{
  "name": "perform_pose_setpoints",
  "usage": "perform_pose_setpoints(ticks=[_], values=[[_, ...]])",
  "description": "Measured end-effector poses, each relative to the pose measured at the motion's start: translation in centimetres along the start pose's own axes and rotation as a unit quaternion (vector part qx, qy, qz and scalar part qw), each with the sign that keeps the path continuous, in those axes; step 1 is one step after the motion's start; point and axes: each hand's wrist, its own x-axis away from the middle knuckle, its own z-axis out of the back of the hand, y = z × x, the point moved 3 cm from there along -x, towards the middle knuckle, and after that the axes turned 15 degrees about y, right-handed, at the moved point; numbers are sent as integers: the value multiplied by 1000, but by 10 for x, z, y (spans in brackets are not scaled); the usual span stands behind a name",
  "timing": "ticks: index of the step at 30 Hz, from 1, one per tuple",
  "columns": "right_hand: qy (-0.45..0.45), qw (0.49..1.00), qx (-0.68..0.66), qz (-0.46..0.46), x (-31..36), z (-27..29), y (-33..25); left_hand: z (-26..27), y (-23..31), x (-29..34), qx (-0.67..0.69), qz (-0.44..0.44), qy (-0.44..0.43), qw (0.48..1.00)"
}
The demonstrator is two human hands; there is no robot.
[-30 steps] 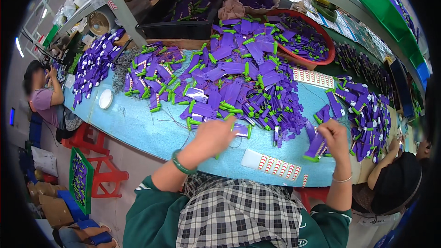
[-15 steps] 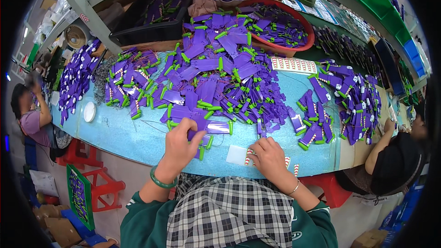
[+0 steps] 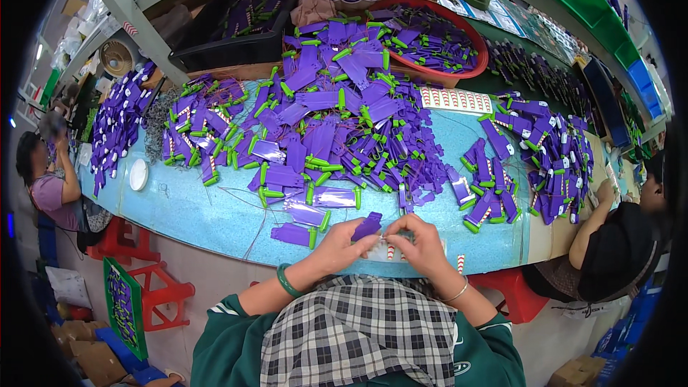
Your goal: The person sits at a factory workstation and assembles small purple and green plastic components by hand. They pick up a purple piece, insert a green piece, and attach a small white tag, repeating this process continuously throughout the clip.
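My left hand (image 3: 337,247) holds a flat purple plastic piece (image 3: 368,226) just above the front edge of the blue table (image 3: 215,218). My right hand (image 3: 419,242) meets it from the right, fingertips pinched at the piece and over a white sticker sheet with red marks (image 3: 390,252) lying under both hands. A green band sits on my left wrist, a thin bracelet on my right. Right in front of my hands lies a big heap of purple pieces with green ends (image 3: 337,122).
A second purple heap (image 3: 537,158) lies at the right, a third (image 3: 115,125) at the far left. A red basin (image 3: 437,39) and a black crate (image 3: 244,21) hold more pieces. Another sticker sheet (image 3: 464,100) lies behind. People sit at both table ends. Red stools (image 3: 143,272) stand below.
My left hand picked a purple piece off the table and drew it toward me. My right hand came in from the right heap to the sticker sheet and now meets the left hand.
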Motion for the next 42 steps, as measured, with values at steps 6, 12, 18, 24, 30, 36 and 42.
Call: perform_pose_setpoints(ticks=[6,12,18,24,30,36,42], values=[[87,993,4,84,-11,3,-53,5,21,4,44,9,34,998],[41,994,-88,44,-8,-14,-33,8,25,3,154,-19,25,988],[50,984,-150,-78,-4,-18,-30,4,21,5,339,84,-28,937],[56,988,-124,-67,-4,-20,-24,-2,26,10,375,89,-52,921],[68,989,-122,-54,-2,-22,-20,-2,23,10,388,92,-53,916],[72,992,-101,-35,-1,-22,-18,-3,28,13,367,66,-50,926],[91,993,-78,9,2,-19,-20,-7,33,15,239,47,-9,970]])
